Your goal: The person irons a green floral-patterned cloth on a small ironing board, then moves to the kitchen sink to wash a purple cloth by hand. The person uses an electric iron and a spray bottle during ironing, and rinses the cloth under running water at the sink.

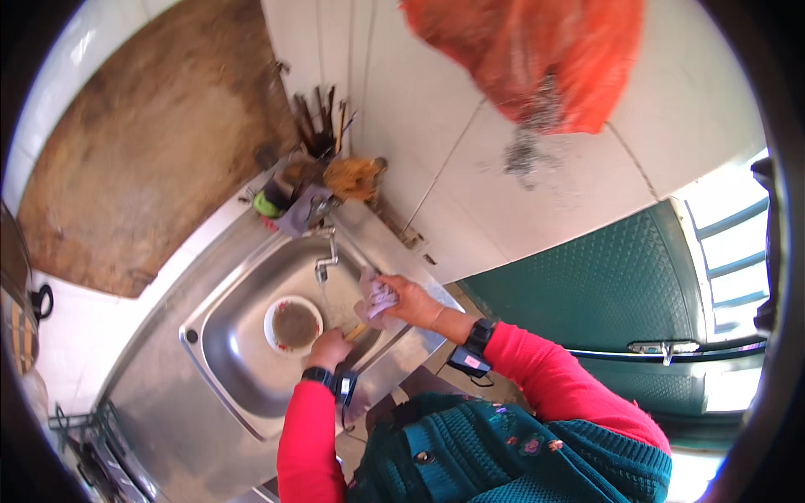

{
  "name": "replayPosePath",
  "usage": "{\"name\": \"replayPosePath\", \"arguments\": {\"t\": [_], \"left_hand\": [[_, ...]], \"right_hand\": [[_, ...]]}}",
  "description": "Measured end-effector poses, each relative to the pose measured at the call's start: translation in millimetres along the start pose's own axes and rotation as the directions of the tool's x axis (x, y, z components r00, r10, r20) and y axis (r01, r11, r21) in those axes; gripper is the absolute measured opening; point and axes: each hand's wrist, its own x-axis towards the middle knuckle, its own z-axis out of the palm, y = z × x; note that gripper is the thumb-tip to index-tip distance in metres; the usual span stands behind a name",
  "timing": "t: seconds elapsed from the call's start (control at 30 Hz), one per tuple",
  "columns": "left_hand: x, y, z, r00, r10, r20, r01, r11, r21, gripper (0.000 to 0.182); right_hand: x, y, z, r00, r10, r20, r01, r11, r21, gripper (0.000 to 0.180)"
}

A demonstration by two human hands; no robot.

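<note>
My left hand (330, 349) is closed around a yellowish stick-like handle (356, 331) over the near side of the steel sink (236, 383). In my right hand (410, 302) is a bunched light purple cloth (379, 298), held at the sink's right rim. The handle's far end runs toward the cloth; whether the cloth wraps it is hidden. A white bowl (270, 324) with red marks stands in the basin, left of both hands, with murky greyish liquid in it. Above the basin hangs the metal faucet (322, 267), with what looks like a thin stream below its spout.
Behind the faucet are a purple cloth (295, 217), a green item (266, 204), an orange-brown object (353, 178) and a holder of chopsticks (322, 135). A large brown board (157, 144) is at left. An orange-red plastic bag (534, 56) hangs above; a green door (591, 283) is right.
</note>
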Motion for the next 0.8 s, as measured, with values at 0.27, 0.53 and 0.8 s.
{"name": "replayPosePath", "arguments": {"t": [0.27, 0.53, 0.8], "left_hand": [[-78.2, -41.0, -75.2, 0.944, -0.297, -0.143, 0.204, 0.868, -0.452, 0.021], [-120.7, -122.5, -75.2, 0.725, -0.592, -0.352, -0.161, 0.351, -0.922, 0.01], [-89.2, -135.0, -37.0, 0.781, -0.596, -0.189, 0.034, 0.343, -0.939, 0.014]], "right_hand": [[1.6, -12.9, 7.1, 0.999, -0.004, 0.035, 0.004, 1.0, -0.001, 0.063], [5.1, -20.7, 21.7, 0.988, -0.146, 0.044, 0.14, 0.982, 0.128, 0.062], [36.4, -9.8, 55.4, 0.989, -0.108, 0.102, 0.117, 0.989, -0.09, 0.062]]}}
